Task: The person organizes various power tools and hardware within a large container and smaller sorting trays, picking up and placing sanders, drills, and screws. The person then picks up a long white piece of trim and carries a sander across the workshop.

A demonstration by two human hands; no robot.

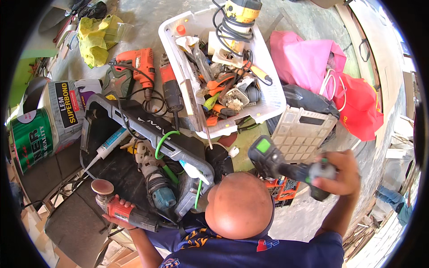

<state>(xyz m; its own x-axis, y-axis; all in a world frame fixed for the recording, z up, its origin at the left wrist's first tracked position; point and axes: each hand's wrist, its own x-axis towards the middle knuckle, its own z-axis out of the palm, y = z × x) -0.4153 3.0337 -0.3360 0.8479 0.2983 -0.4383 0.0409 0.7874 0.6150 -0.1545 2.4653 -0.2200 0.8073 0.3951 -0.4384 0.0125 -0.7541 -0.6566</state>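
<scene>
1. Location, right: the black cordless tool (pixel 288 170) is held up beyond the near right corner of the white tub (pixel 278 100), close to the beige lattice panel (pixel 304 134).
2. Location, left: the red disc tool (pixel 138 218) is at the near left side of the black tool bag (pixel 190 164). Contact with the bag's edge cannot be confirmed.
3. Handling, black cordless tool: probably stiff and fairly heavy, with weight at both the broad green-marked base and the motor end. Suitable hold: the narrow grip between them, clear of the nose.
4. Handling, red disc tool: likely dense and rigid; the casing may be slick if dusty. Suitable hold: around the body, behind the round disc (pixel 103 186), keeping fingers off its face.
5. Right hand (pixel 340 171): fingers are wrapped around the motor end. Slight blur hides the exact placement of the fingertips. The elbow is bent, the forearm rises and the base points away to the left.
6. Left hand (pixel 119 213): fingers curl over the casing, grasping it. The forearm reaches forward and left; the disc faces up at the far end.
</scene>
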